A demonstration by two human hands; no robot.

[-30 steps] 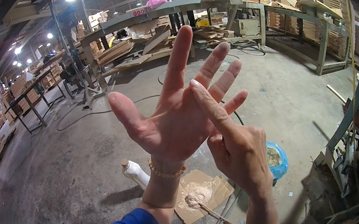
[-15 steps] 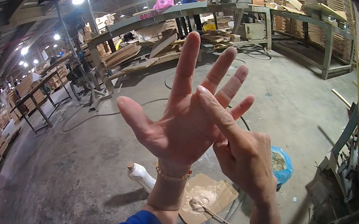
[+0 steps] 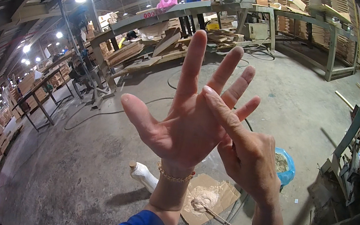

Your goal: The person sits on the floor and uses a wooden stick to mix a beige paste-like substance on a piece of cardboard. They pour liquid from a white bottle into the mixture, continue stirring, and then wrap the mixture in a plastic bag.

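Person's left hand [image 3: 192, 124] raised, palm open, fingers spread, holding nothing; right hand [image 3: 248, 157] beside it, extended forefinger touching the left palm

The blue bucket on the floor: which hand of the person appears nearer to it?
Right. The right hand shows just left of the blue bucket in the picture, its index finger laid on the left palm. The left hand, open and spread, is further left, beyond the right hand.

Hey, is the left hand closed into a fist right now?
No, the left hand is spread wide open, palm toward the camera, with the right hand's index finger laid across the bases of its fingers.
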